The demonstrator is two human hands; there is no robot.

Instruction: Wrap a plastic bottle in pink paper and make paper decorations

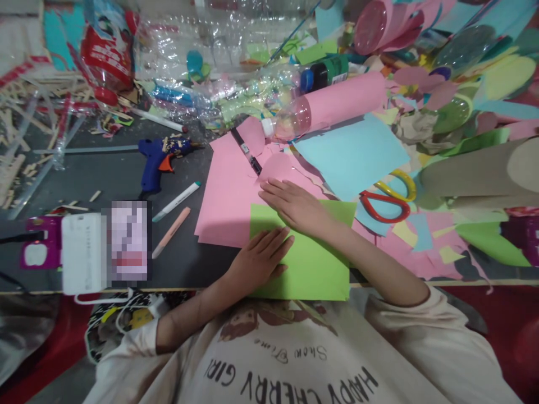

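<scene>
My left hand (261,255) lies flat, fingers stretched to the right, on a sheet of green paper (315,261) near the table's front edge. My right hand (297,206) is flat too, reaching left over the green paper's upper edge, with its fingertips on pink paper (225,196). The two hands nearly meet, the right one farther from me. A black pen or marker (246,150) rests on the pink paper, just beyond my right fingertips. Scissors with red and yellow handles (385,205) are to the right, by light blue paper (351,154).
To the left lie a blue glue gun (158,163), two markers (177,201) and a white box-like device (84,252). A pink-wrapped bottle (341,106) lies behind the papers. Plastic bottles, wooden sticks and paper scraps crowd the back; a cardboard roll (467,174) is at right.
</scene>
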